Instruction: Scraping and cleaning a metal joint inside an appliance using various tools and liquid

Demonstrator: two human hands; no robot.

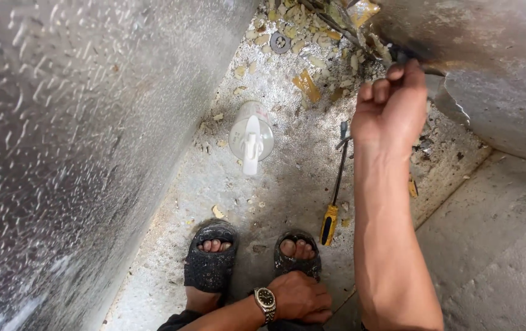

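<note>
The right hand [390, 104] is raised to the torn lower edge of a sheet-metal panel [496, 79], its fingers curled tight together around something small and dark at that edge; what exactly they pinch is hidden by the knuckles, so I cannot tell whether it is a tool tip or a strip of the metal itself. I judge the step in hand to be pulling or prying at this damaged edge, and that calls for a firm, steady grip kept clear of the sharp lip just beside the thumb. The left hand [299, 298], with a wristwatch [265, 300], rests closed on the knee, holding nothing that shows. On the gritty floor [214, 178] between the person's sandalled feet [211, 260] and the panel lies a screwdriver [335, 196] with a yellow-and-black handle, near the right forearm. A white jug [250, 136], seen from above, stands upright with its handle toward the feet; its contents cannot be seen. Yellowish flakes [306, 43] and a metal washer [280, 42] lie scattered below the panel. A tread-plate wall [72, 135] fills the left.
</note>
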